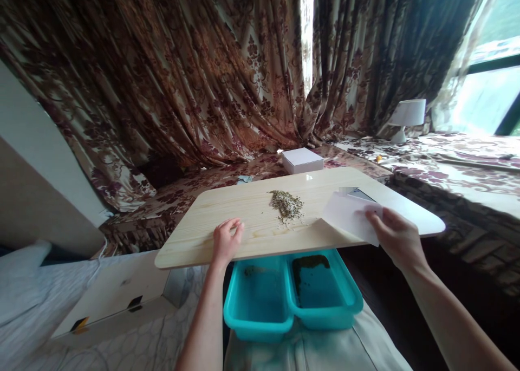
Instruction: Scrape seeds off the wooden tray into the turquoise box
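Right hand (400, 238): fingers clamped on the near edge of a white paper (345, 214), which tilts out ahead and left of them over the bench (227, 197). Left hand (228, 243): fingers loosely curled at the bench's near edge, nothing visible in them; can't tell whether thumb and fingertip touch. Grain pile (286, 203), green and white mixed, lies between the two sets of fingers and a bit beyond, with strays on its near side. Paper looks thin, so a one-edge pinch will probably let the far side sag; broad grip, thumb flat, keeps it stiffer. Keep it low and level, move slow: small round grains would likely skitter if flicked. Watch the dark flat thing (364, 195) peeking out past the paper, ahead of the right fingers; could snag. Left fingers are well placed to steady the bench; keep that wrist off the strays. Left tub (258, 326) and right tub (352, 301) sit below and between the hands, the right one holding green bits.
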